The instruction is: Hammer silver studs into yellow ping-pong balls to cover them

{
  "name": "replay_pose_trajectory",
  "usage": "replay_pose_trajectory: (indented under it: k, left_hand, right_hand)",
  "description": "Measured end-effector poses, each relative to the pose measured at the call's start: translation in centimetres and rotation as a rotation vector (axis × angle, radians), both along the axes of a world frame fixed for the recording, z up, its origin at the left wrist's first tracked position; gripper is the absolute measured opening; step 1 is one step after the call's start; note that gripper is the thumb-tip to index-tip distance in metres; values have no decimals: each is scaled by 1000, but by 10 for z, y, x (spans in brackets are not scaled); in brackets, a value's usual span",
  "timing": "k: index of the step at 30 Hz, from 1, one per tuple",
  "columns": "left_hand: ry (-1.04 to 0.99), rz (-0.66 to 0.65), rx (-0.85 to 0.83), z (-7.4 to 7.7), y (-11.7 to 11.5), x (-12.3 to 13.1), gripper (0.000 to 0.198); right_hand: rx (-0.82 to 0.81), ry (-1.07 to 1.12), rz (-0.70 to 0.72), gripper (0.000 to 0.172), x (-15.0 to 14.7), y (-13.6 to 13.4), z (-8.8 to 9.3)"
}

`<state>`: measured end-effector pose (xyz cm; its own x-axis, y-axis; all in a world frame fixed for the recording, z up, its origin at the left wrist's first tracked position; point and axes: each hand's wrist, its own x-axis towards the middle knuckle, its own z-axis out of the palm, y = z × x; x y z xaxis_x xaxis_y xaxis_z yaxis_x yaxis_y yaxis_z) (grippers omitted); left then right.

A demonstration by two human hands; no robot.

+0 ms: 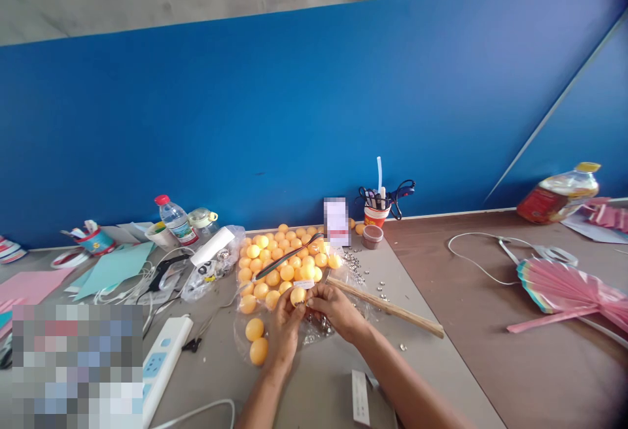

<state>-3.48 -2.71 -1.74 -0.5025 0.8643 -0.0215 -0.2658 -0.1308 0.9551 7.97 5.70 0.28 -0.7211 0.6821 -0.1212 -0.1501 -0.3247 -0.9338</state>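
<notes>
My left hand (283,331) and my right hand (333,311) meet over the table and together pinch one orange ball (297,296), fingers curled round it. Just beyond lies a heap of several orange balls (279,259) on clear plastic. Two more orange balls (256,341) sit left of my left wrist. A wooden stick (387,308) runs rightward from beside my right hand. Small silver pieces (360,272) are scattered near it.
A white power strip (164,360) lies at front left, with a water bottle (175,218), cups and coloured paper (115,267) behind. A red cup with scissors (377,210) stands by the blue wall. At right lie a pink paper fan (564,288), white cord and an oil bottle (559,197).
</notes>
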Motion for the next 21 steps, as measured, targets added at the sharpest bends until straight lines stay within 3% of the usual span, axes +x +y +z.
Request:
replay_pose_trajectory:
  k: [14,21]
  left_hand:
    - [28,76,-50,9,-5,6,56]
    - [69,79,-53,3,-5,5,58]
  right_hand:
    - [18,-97,-53,16,-4,-4,-2]
    - [35,-108,-81,15,-6,-7,-2]
